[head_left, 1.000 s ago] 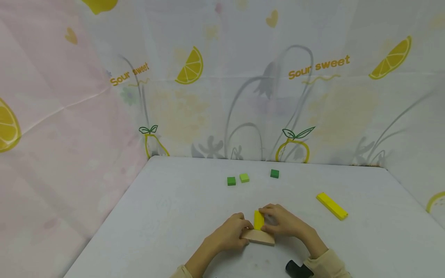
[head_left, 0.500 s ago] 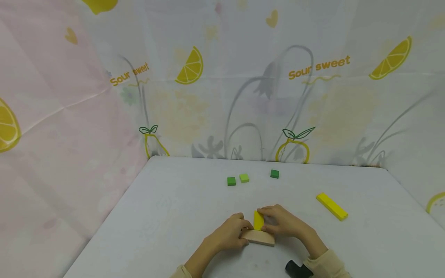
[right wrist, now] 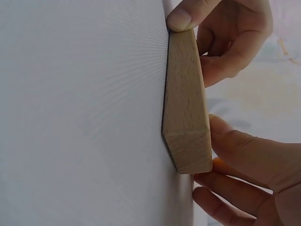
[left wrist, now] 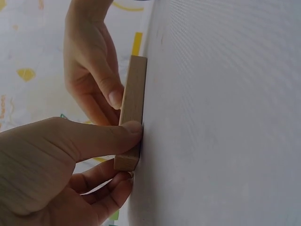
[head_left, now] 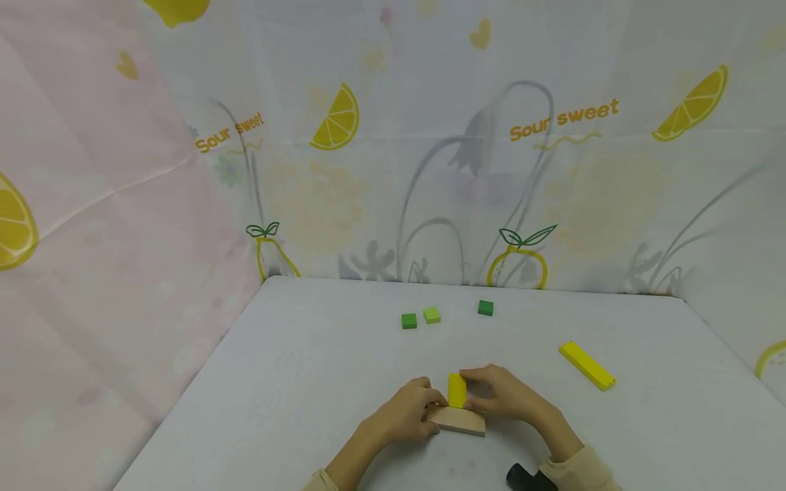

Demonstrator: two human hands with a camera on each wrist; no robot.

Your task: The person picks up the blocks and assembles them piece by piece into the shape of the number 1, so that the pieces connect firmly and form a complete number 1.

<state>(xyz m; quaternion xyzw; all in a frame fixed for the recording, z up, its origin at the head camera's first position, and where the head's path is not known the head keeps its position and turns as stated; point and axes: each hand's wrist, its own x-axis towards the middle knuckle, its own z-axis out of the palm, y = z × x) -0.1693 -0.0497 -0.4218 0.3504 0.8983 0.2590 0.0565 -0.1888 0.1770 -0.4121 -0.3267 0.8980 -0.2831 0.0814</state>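
A pale wooden block with sloping ends lies on the white table. My left hand pinches its left end, the thumb on the near face in the left wrist view and the fingers behind. Just behind the wooden block is a yellow block. The fingertips of my right hand are at the yellow block's right edge, loosely extended; whether they still touch it is hard to tell. In the right wrist view the wooden block hides the yellow one, and the right thumb is close behind the wood.
Toward the back of the table lie a green block, a light green block and a dark green block. A long yellow piece lies at the right. A black object is beside the right sleeve.
My right hand has shifted slightly to the right, its fingertips drawing back toward the yellow block's edge. The left hand and both blocks have stayed in place.
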